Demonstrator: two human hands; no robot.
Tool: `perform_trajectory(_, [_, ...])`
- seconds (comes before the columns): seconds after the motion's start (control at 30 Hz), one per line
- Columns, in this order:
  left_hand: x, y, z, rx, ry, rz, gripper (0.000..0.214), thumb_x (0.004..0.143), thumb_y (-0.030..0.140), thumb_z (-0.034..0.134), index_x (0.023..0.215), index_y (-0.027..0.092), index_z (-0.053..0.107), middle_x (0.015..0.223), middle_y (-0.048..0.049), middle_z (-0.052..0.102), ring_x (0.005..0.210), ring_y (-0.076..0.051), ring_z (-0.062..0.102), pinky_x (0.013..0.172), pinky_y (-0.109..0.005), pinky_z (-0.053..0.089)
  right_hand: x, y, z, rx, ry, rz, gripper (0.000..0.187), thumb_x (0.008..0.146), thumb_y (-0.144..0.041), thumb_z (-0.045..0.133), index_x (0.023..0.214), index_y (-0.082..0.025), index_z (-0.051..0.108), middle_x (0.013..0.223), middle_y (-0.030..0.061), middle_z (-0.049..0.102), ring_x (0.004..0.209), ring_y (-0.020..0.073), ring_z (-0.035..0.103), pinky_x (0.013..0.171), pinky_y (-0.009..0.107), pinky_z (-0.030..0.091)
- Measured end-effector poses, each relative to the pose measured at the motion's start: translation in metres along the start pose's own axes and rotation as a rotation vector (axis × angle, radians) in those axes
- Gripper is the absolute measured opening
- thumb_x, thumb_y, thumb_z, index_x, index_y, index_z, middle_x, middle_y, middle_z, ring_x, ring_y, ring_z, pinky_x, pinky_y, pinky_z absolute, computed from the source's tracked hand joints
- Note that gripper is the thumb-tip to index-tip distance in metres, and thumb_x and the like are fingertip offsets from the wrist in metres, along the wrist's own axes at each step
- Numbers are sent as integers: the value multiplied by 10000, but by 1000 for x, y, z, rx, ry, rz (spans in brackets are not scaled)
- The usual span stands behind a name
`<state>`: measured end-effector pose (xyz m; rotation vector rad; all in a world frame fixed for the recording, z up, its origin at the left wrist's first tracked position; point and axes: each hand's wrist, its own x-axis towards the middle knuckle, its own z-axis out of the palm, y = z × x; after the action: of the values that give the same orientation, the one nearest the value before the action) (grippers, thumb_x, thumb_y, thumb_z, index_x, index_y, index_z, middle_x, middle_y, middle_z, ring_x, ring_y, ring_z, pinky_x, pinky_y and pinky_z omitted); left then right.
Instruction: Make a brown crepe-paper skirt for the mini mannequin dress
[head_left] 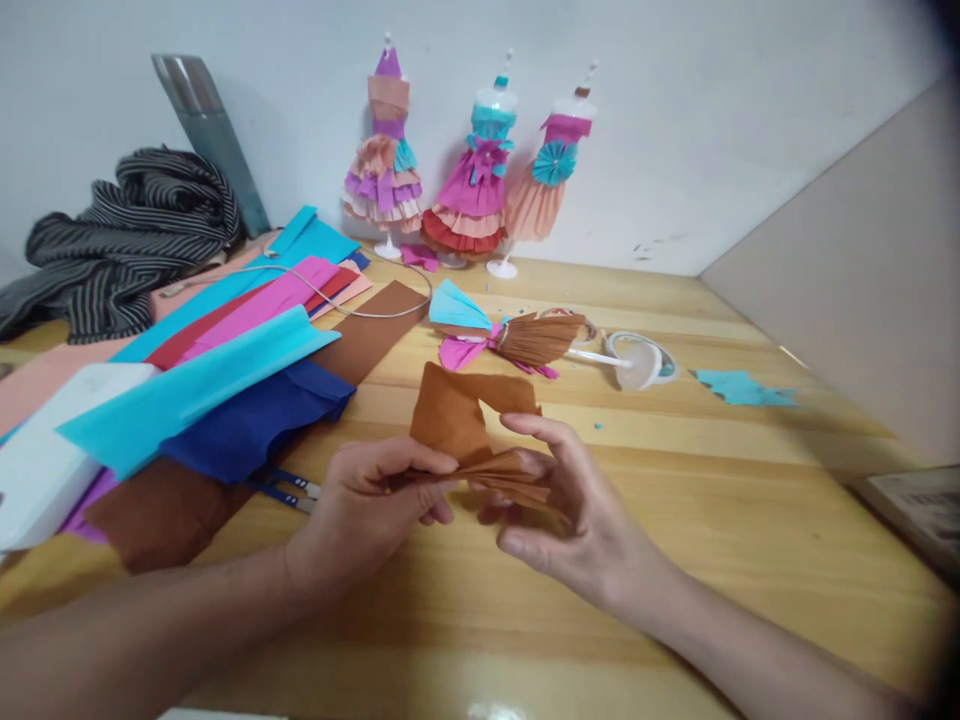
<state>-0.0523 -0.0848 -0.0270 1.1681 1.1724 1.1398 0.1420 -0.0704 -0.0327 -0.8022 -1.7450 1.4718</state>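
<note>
The left hand (367,495) pinches pleated brown crepe paper (499,470), whose long axis points towards three o'clock, where the right hand (581,515) curves loosely, thumb spread wide.

Two bare hands, a left hand (364,495) and a right hand (589,510); one partly pleated brown paper piece (448,410); three upright white-footed dress figures in layered coloured paper (388,185) (480,190) (540,200), plus one lying figure with a brown pleated paper skirt (536,338); one grey-blue cylindrical bottle with a metallic cap (225,145); one black striped cloth (142,235); one flat white slab (52,455); one pale wooden worktop (750,490)
</note>
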Motion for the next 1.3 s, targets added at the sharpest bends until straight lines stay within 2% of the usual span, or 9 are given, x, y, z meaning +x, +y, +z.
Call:
perform_trajectory(0.17, [-1,0,3,-23,-7,-27,36,653,161,695,687,167,683,519,1,680,469,-145,646,470,-222,529,-1,6,6,-13,105,-54,277,853,-330,625,1074,-257,475,926,46,664,811,166,678,691,301,574])
perform_trajectory(0.27, [-1,0,4,-46,-6,-35,57,644,135,690,686,174,685,519,7,684,470,-142,652,465,-207,528,-2,6,6,-15,122,-64,199,857,-301,621,1008,-245,504,912,38,679,772,155,680,667,285,568])
perform_trajectory(0.47, [-1,0,6,-61,-23,-40,75,644,118,699,668,188,686,515,22,687,460,-125,652,462,-178,528,2,2,3,-32,157,-90,196,838,-294,646,976,-230,522,846,17,670,689,126,656,611,247,536])
perform_trajectory(0.67, [-1,1,5,-18,-24,-22,80,648,109,697,664,187,693,519,16,692,468,-129,661,460,-164,529,4,3,1,-4,174,-49,211,808,-346,673,887,-215,528,736,1,648,626,124,639,562,234,519])
perform_trajectory(0.83, [0,-2,3,33,-28,73,111,652,75,696,684,182,701,545,16,705,481,-124,670,471,-146,534,2,7,0,-35,222,-77,186,777,-275,705,877,-215,561,751,3,654,657,127,648,580,225,530])
perform_trajectory(0.97, [0,-5,2,48,-56,194,164,659,33,677,710,186,707,559,27,710,474,-113,666,474,-134,534,3,6,1,21,195,-62,197,763,-211,712,908,-232,579,808,3,679,700,122,663,609,210,535])
perform_trajectory(1.1, [-1,-6,3,48,-60,229,194,673,8,654,717,189,704,557,40,708,463,-108,663,463,-126,532,2,7,1,45,209,-45,135,768,-240,706,825,-220,585,727,-7,642,642,127,649,574,223,525])
perform_trajectory(1.3, [-1,-8,2,110,-34,289,209,669,-4,660,749,182,711,571,32,714,479,-102,670,486,-107,531,-1,9,1,-99,265,-96,79,779,-223,685,760,-203,611,700,2,624,620,122,610,556,219,502])
